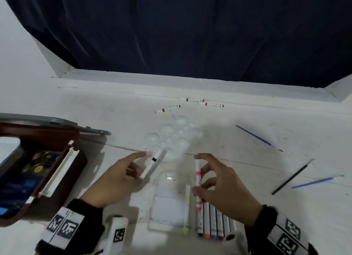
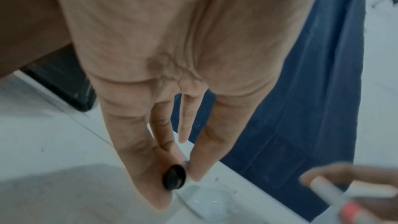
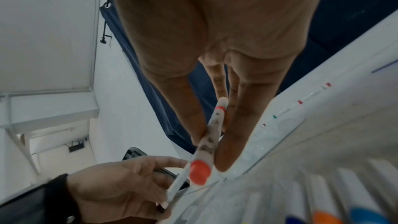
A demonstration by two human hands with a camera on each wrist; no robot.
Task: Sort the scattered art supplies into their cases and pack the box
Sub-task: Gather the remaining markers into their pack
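Showing a marker-sorting stage about half complete, with the clear marker case [image 1: 167,203] as landmark. The right hand [image 1: 221,188] is pinching a pink-banded marker [image 1: 198,180] between thumb and fingers, holding it lengthwise just above the case's right half. The left hand [image 1: 114,180], to the left of the case, is gripping a black-banded marker [image 1: 152,164] with curled fingers, index finger extended (its black end cap is showing in the left wrist view). Already lying in the case: a row of markers [image 1: 215,222] at its right side, and a yellow marker [image 1: 186,207] nearer the middle. Three loose markers [image 1: 167,109] are lying on the white table [image 1: 247,207] well beyond the case, with a clear paint palette [image 1: 175,134] between them and the case. To the right of the case, well apart, three brushes [image 1: 259,138] are waiting unsorted. The brown art box [image 1: 57,170], to the left of the case, is standing open with paint pans showing. Remaining, by judgement: two held markers, three loose ones, the brushes, the palette, then packing.
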